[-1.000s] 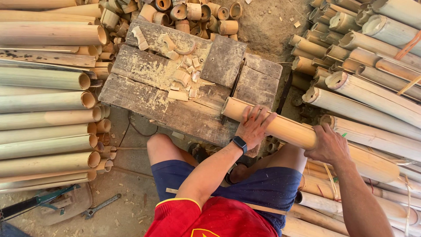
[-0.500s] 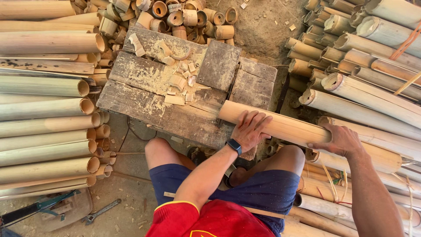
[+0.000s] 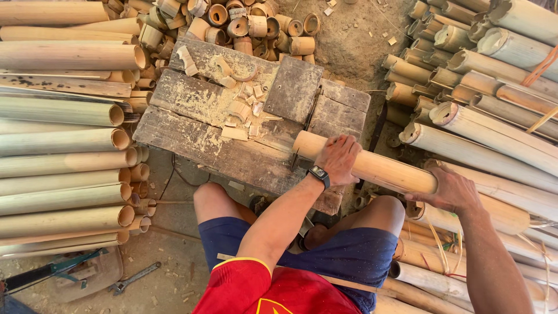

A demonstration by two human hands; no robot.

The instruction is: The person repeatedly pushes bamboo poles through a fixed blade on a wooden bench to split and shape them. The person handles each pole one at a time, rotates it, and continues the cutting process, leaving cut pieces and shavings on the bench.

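Observation:
A pale bamboo pole (image 3: 381, 169) lies with its cut end on the right part of a worn wooden bench (image 3: 192, 136). My left hand (image 3: 338, 158), with a dark watch at the wrist, grips the pole from above near that end. My right hand (image 3: 449, 189) holds the same pole further right, where it runs out over my right knee. The bench top carries bamboo chips and sawdust (image 3: 238, 107) and a small loose board (image 3: 293, 88). I sit behind the bench in blue shorts and a red shirt.
Long bamboo poles (image 3: 61, 136) are stacked at the left and more bamboo poles (image 3: 494, 125) at the right. Short cut bamboo rings (image 3: 256, 23) are heaped behind the bench. A wrench (image 3: 132, 278) and a green-handled tool (image 3: 55, 270) lie on the dirt floor at bottom left.
Both hands keep their hold on the pole. My right hand has slid slightly further right along it; the pole's end stays on the bench.

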